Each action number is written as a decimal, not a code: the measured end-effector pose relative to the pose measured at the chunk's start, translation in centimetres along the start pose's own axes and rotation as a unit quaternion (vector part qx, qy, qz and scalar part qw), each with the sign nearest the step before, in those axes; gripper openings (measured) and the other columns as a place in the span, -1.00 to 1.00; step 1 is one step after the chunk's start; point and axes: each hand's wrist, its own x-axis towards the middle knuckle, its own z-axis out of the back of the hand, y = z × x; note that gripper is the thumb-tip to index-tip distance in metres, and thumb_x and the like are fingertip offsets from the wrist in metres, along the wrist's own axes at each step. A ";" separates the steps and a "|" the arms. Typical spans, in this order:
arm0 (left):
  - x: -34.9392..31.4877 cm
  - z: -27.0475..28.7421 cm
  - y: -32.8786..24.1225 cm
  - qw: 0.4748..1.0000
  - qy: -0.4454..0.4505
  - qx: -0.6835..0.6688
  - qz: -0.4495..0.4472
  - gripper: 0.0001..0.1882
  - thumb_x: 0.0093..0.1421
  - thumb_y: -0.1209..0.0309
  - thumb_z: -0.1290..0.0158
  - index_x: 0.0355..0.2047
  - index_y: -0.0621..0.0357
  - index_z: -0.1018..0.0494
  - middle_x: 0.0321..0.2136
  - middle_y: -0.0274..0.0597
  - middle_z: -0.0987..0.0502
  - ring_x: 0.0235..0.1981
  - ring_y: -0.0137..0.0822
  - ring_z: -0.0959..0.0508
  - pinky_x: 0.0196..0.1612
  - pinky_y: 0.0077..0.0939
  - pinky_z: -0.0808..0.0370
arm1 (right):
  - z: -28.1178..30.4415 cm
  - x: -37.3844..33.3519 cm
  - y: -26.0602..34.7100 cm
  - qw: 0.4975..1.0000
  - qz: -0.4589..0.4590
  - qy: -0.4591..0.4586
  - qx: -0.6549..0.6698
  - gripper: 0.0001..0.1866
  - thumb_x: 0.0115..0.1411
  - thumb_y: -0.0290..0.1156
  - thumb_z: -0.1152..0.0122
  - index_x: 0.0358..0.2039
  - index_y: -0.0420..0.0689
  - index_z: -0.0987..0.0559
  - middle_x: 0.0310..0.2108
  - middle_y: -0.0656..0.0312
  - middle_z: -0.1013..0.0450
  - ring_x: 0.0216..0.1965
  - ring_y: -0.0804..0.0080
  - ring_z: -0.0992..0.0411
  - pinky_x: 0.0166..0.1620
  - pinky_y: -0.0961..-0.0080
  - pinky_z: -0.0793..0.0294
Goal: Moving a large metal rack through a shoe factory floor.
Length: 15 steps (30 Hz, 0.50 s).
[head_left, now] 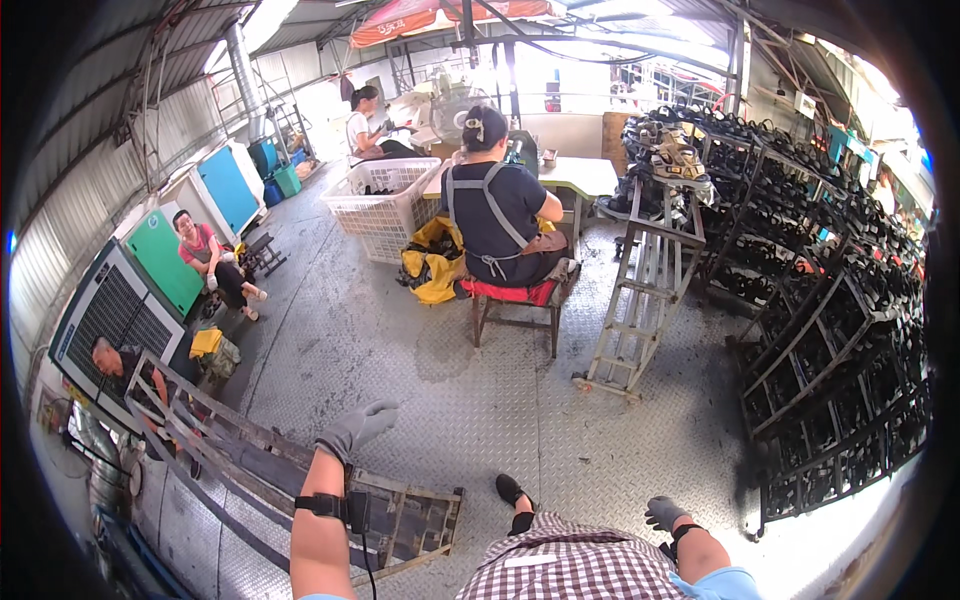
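Note:
My left hand (pixel 358 428), in a grey glove, reaches forward with its fingers stretched out and holds nothing. Beneath that forearm runs a long, low metal frame (pixel 432 515) with dark panels, the thing nearest to this hand. A black strap with a small box and a cable is around my left wrist. My right hand (pixel 664 513), also gloved in grey, hangs low beside my checked apron (pixel 570 560). Its fingers are somewhat apart, with nothing visible in them, over the patterned metal floor (pixel 610 455).
Ahead, a person (pixel 490 200) sits at a worktable (pixel 585 178) beside a white basket (pixel 385 205). A ladder-like metal frame (pixel 635 320) leans there. Racks of dark sandals (pixel 830 400) line the right. People sit or bend at left near a green cabinet (pixel 165 260).

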 end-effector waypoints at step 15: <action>-0.5 -0.1 -0.5 1.000 0.000 0.004 0.002 -0.44 0.25 0.12 -0.02 0.15 0.23 -0.37 -0.16 -0.23 -0.53 -0.19 -0.42 -0.48 -0.10 -0.54 -0.42 | -0.2 -0.6 -0.2 1.000 0.006 -0.012 -0.001 -0.54 0.30 -0.25 0.15 0.21 0.00 -0.28 -0.02 0.10 -0.48 -0.14 0.15 -0.53 -0.13 0.14 -0.52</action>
